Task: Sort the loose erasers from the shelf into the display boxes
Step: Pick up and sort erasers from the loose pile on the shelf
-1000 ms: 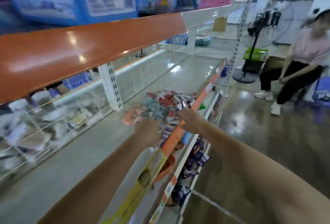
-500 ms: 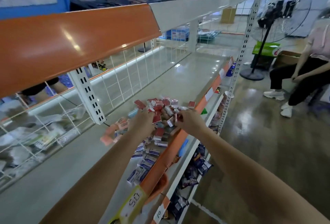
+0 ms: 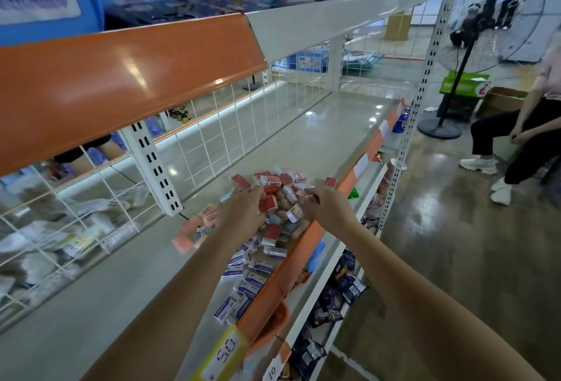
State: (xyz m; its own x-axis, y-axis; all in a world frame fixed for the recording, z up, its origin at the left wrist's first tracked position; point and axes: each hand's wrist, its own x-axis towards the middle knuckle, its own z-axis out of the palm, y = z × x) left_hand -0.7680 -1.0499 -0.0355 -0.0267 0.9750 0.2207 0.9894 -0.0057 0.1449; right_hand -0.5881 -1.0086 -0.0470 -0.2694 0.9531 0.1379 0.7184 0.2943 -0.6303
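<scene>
Both arms reach over grey shelf (image 3: 303,125) into pile of loose erasers (image 3: 274,198) by orange front lip (image 3: 306,247). Left hand (image 3: 243,209) lies palm-down on pile, fingers curled among red-sleeved erasers. Right hand (image 3: 326,207) rests just right of it, fingertips bent into pile; grip unclear. Blue-and-white erasers (image 3: 247,283) lie nearer than both wrists. Pink erasers (image 3: 194,232) sit left of left fingers, blurred. Seated person (image 3: 522,125) far right.
</scene>
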